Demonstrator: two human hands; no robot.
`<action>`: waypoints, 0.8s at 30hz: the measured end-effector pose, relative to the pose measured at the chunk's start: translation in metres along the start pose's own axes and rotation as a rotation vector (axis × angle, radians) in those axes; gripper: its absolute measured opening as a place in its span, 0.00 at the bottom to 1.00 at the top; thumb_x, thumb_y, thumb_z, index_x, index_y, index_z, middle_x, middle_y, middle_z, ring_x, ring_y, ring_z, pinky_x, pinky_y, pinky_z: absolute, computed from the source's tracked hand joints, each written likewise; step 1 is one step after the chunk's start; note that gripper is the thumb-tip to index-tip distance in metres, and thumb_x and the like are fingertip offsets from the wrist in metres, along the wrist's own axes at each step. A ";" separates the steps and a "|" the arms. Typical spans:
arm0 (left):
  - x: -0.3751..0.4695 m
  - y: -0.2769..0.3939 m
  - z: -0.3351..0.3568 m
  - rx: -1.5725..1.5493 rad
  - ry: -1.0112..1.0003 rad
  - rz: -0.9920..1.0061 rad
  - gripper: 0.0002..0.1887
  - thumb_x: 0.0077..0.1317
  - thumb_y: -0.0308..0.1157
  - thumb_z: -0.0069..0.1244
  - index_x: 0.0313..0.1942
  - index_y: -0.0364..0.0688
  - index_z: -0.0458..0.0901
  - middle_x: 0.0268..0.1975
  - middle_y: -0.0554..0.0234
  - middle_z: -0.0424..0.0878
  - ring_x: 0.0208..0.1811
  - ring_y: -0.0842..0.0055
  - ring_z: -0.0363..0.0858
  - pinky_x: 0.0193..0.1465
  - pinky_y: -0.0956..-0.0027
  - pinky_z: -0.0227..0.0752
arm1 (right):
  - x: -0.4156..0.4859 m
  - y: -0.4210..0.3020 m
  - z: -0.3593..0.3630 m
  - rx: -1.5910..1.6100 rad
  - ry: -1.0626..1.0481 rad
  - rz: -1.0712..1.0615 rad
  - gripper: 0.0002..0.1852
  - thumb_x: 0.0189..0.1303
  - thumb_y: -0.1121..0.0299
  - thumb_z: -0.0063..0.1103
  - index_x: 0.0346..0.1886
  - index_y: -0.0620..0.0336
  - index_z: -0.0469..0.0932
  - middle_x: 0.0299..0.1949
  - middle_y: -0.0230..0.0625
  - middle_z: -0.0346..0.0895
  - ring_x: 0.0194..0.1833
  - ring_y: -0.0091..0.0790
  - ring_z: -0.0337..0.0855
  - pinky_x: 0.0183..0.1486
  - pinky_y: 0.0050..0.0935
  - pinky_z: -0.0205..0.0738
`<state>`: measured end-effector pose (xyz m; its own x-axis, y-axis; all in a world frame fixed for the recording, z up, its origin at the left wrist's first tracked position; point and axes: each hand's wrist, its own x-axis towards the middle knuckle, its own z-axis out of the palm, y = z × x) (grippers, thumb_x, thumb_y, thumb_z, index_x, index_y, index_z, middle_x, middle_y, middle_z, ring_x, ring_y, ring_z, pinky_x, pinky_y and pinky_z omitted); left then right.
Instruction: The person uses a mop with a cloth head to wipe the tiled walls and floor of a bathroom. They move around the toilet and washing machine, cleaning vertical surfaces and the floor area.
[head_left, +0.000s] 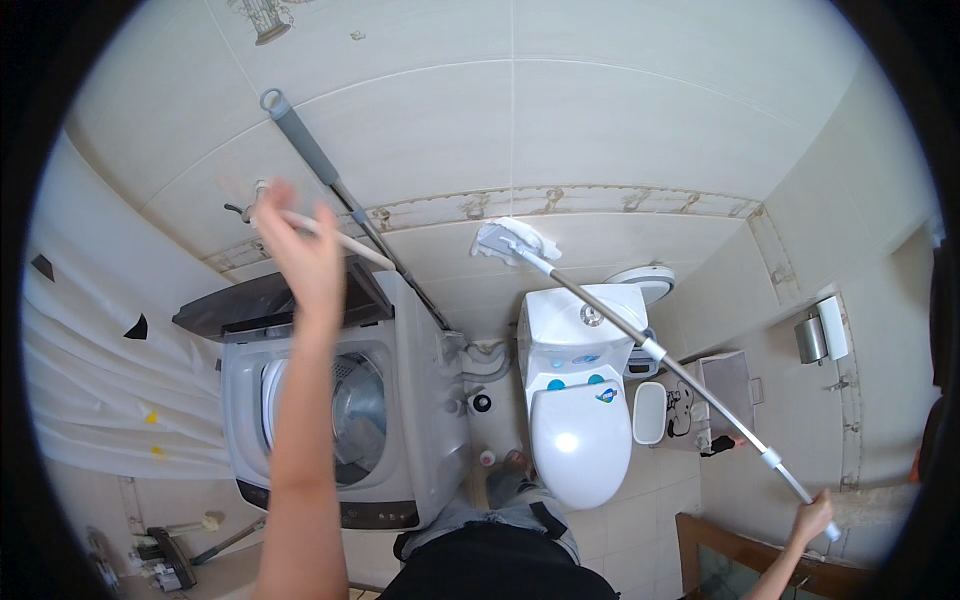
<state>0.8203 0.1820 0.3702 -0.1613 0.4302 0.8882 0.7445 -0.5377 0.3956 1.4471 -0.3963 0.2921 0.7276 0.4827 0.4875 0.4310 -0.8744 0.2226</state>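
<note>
My right hand (813, 517) grips the lower end of a telescopic metal pole (697, 388) at the lower right. The pole slants up and left across the toilet to a flat mop head with a white pad (515, 241), which is at the wall tiles above the cistern. My left hand (300, 240), blurred, is raised over the washing machine, beside the wall tap (241, 212) and its pale hose (360, 247). Whether it touches either cannot be told. Its fingers look apart and partly curled.
The top-loading washing machine (439, 420) stands at left with its lid up. Another grey-handled pole (304, 142) leans on the wall behind it. The white toilet (581, 450) has its lid down. A small bin (649, 412) and a storage box (727, 382) stand to its right.
</note>
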 end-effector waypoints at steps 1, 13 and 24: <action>-0.042 0.029 0.001 -0.234 -0.170 -0.287 0.18 0.61 0.27 0.52 0.51 0.33 0.71 0.41 0.54 0.74 0.42 0.68 0.73 0.46 0.66 0.68 | -0.025 -0.003 0.007 0.018 -0.010 0.011 0.05 0.41 0.83 0.51 0.21 0.62 0.68 0.21 0.49 0.72 0.29 0.57 0.76 0.31 0.50 0.66; -0.303 0.075 0.167 -0.692 -0.625 -1.008 0.34 0.59 0.51 0.56 0.51 0.29 0.68 0.46 0.44 0.74 0.50 0.60 0.74 0.53 0.61 0.67 | -0.198 -0.052 -0.006 0.009 0.106 0.146 0.10 0.44 0.76 0.58 0.17 0.59 0.65 0.18 0.40 0.69 0.24 0.50 0.71 0.29 0.47 0.63; -0.383 0.124 0.078 -1.221 -1.097 -1.796 0.27 0.69 0.52 0.39 0.55 0.38 0.61 0.40 0.51 0.80 0.38 0.66 0.82 0.43 0.61 0.76 | -0.325 -0.097 -0.012 0.100 -0.258 0.232 0.08 0.36 0.78 0.57 0.16 0.58 0.66 0.15 0.44 0.70 0.23 0.55 0.73 0.27 0.51 0.61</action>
<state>1.0252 0.0074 0.0611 0.6021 0.5931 -0.5345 -0.2726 0.7820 0.5606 1.1624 -0.4695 0.1220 0.9174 0.2793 0.2834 0.2793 -0.9593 0.0414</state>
